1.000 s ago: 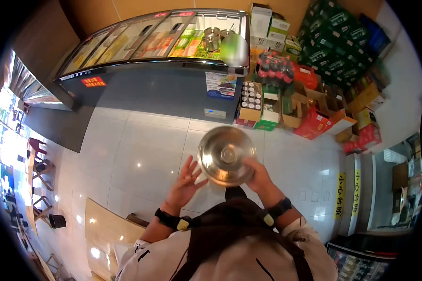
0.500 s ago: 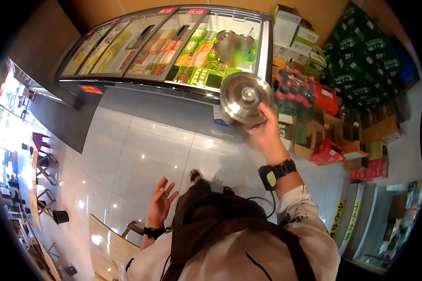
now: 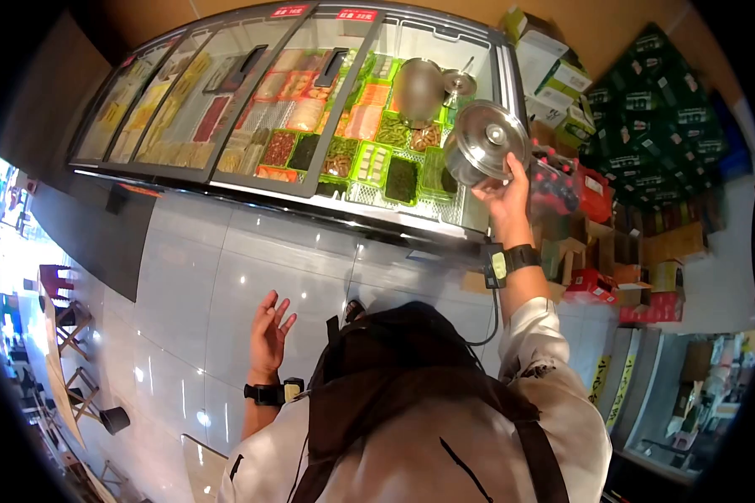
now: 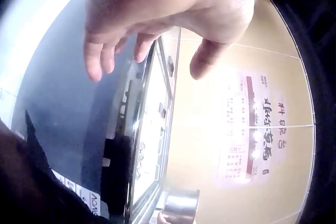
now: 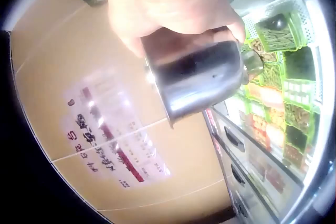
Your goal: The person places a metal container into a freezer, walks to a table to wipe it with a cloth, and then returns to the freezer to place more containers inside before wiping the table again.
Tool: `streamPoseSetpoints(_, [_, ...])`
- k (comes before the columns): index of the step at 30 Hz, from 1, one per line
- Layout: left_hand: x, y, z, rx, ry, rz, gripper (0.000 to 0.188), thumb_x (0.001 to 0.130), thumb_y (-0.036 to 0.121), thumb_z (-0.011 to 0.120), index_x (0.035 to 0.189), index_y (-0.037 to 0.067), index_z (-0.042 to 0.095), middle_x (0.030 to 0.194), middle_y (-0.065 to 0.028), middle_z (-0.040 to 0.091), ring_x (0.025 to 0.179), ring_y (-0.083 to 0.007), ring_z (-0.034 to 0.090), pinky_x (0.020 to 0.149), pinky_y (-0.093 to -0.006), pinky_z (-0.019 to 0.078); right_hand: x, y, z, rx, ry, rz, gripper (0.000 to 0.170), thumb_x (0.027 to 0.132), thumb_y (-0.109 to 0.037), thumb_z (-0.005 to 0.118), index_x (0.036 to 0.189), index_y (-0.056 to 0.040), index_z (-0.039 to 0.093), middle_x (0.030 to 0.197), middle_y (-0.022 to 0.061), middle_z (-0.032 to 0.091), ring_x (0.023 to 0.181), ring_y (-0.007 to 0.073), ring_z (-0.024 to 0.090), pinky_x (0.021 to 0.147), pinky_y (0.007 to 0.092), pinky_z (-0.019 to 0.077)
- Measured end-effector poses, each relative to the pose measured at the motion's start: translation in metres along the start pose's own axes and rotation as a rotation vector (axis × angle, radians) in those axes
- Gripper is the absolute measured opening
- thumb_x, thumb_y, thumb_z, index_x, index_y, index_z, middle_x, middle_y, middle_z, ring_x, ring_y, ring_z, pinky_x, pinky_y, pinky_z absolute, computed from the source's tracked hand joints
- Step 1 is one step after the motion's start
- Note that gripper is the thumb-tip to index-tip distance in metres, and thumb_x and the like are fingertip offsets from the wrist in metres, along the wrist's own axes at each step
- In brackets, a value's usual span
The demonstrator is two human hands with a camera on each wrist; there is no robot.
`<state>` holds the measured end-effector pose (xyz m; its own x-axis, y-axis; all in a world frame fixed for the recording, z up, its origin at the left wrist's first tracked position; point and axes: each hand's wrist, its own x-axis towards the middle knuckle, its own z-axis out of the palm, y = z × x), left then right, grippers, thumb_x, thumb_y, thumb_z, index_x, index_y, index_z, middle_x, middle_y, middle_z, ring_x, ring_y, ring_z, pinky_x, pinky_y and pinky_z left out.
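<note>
Right hand [image 3: 502, 197] has carried the lidded steel pot [image 3: 485, 144] from before the freezer [image 3: 513, 80] to above its right end, compared with half a second ago; more green baskets [image 3: 402, 179] of food are now in sight. This hand grips the pot, with its thumb on the lid and other fingers bent round the side. Left hand [image 3: 268, 339] stays low over the floor, fingers loosely spread, holding nothing. On the yellow strips [image 3: 601, 381] one can read 小心, the rest being unclear. On the wall poster [image 4: 252, 129], turned sideways, big characters seem to say 料碗台; the smaller lines are too blurred. Red labels [image 3: 356, 14] on the freezer carry white characters, too small for sure reading
</note>
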<state>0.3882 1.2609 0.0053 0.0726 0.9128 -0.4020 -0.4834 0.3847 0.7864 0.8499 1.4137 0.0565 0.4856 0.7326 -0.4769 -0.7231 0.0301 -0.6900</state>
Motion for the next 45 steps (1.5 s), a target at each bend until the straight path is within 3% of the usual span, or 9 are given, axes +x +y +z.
streamPoseSetpoints(4, [0.031,0.02,0.004,0.041,0.029,-0.03,0.057,0.087,0.026,0.052,0.135,0.002,0.032,0.134,-0.0067,0.036,0.122,-0.0249,0.039,0.097,-0.0399,0.0358,0.046,0.026,0.014,-0.15,-0.038,0.042,0.034,0.075,-0.042,0.064,0.094,-0.0165,0.054,0.081,0.0054,0.058,0.064,0.0207,0.052,0.057,0.0437,0.0427])
streamPoseSetpoints(19, [0.091,0.018,0.053,0.23,0.378,-0.18,0.06,0.082,0.032,0.059,0.131,0.004,0.038,0.135,-0.007,0.037,0.127,-0.0291,0.034,0.101,-0.0467,0.0297,0.28,0.046,0.005,-0.1,0.169,-0.026,0.05,0.073,-0.046,0.065,0.11,-0.0164,0.049,0.103,0.006,0.053,0.087,0.0202,0.049,0.064,0.0374,0.0418])
streamPoseSetpoints(21, [0.099,0.013,0.062,0.241,0.413,-0.193,0.06,0.08,0.029,0.06,0.131,0.005,0.039,0.134,-0.0064,0.037,0.126,-0.0287,0.035,0.1,-0.047,0.03,0.306,0.049,0.005,-0.116,0.308,-0.111,0.041,0.076,-0.038,0.063,0.107,-0.0137,0.05,0.082,0.0016,0.056,0.06,0.0141,0.051,0.042,0.0284,0.037])
streamPoseSetpoints(28, [0.122,0.01,0.102,0.312,0.453,-0.288,0.056,0.079,0.023,0.059,0.129,0.006,0.042,0.133,-0.0078,0.04,0.123,-0.0284,0.038,0.097,-0.0479,0.0335,0.383,0.084,-0.026,-0.12,0.296,-0.023,0.069,0.074,-0.04,0.064,0.132,-0.0169,0.034,0.126,0.0083,0.043,0.1,0.0245,0.046,0.069,0.0412,0.0386])
streamPoseSetpoints(31, [0.132,0.012,0.106,0.327,0.484,-0.3,0.055,0.078,0.019,0.06,0.129,0.005,0.043,0.133,-0.0088,0.039,0.121,-0.0276,0.04,0.095,-0.0471,0.0359,0.392,0.093,-0.03,-0.111,0.338,0.012,0.051,0.073,-0.041,0.066,0.114,-0.0162,0.047,0.115,0.0062,0.051,0.103,0.024,0.048,0.072,0.0444,0.0403])
streamPoseSetpoints(32, [0.134,0.013,0.108,0.334,0.49,-0.308,0.056,0.078,0.019,0.06,0.129,0.005,0.042,0.133,-0.0093,0.038,0.121,-0.0277,0.04,0.095,-0.0471,0.036,0.395,0.091,-0.038,-0.162,0.195,0.07,0.082,0.074,-0.042,0.065,0.139,-0.0151,0.023,0.131,0.0085,0.04,0.108,0.029,0.045,0.071,0.0404,0.0401])
streamPoseSetpoints(35, [0.144,0.02,0.122,0.371,0.47,-0.331,0.058,0.08,0.017,0.056,0.132,0.001,0.037,0.137,-0.0144,0.033,0.124,-0.0305,0.036,0.096,-0.0456,0.0349,0.407,0.107,-0.043,-0.172,0.326,0.03,0.054,0.073,-0.042,0.066,0.116,-0.0173,0.045,0.112,0.0045,0.053,0.097,0.0217,0.052,0.069,0.0436,0.042])
streamPoseSetpoints(40, [0.153,0.031,0.138,0.476,0.555,-0.396,0.06,0.078,0.015,0.056,0.132,-0.001,0.037,0.136,-0.016,0.034,0.122,-0.031,0.039,0.094,-0.0439,0.0395,0.438,0.127,-0.061,-0.119,0.33,-0.01,0.042,0.077,-0.035,0.066,0.11,-0.0164,0.049,0.098,-0.0015,0.058,0.08,0.0111,0.056,0.047,0.0241,0.0434])
streamPoseSetpoints(45, [0.157,0.033,0.135,0.504,0.583,-0.516,0.059,0.078,0.012,0.057,0.133,0.003,0.037,0.136,-0.0072,0.038,0.121,-0.0268,0.042,0.091,-0.0479,0.0397,0.442,0.119,-0.053,-0.116,0.306,-0.02,0.041,0.077,-0.034,0.067,0.109,-0.015,0.049,0.096,-0.0013,0.058,0.077,0.0099,0.056,0.046,0.0249,0.0435])
